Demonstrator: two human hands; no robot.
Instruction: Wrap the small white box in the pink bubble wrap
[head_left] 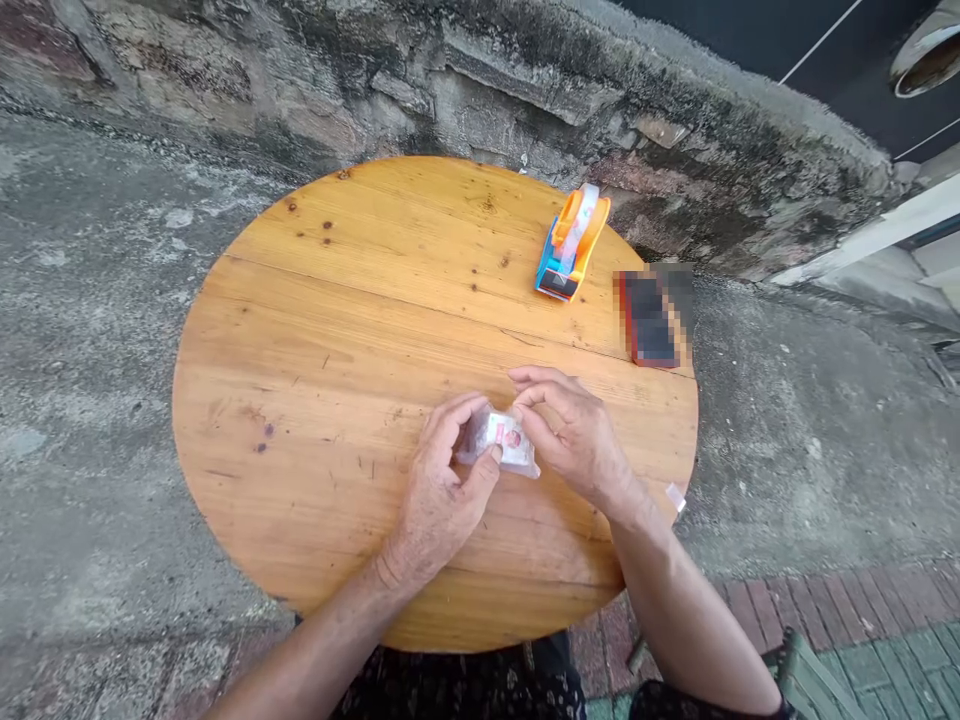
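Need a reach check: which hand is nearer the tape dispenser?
Right. The right hand lies just below the tape dispenser; the left hand is farther down-left. Both hold the packet.

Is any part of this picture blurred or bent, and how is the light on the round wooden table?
Head view: soft, even daylight on the round wooden table, with no glare and only faint shadows under the left hand and right hand; the dark flat object at the far right edge is pixelated; the orange and blue tape dispenser is sharp; the stone wall curves from lens distortion.

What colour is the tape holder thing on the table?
The tape dispenser is orange and blue, seen in the head view.
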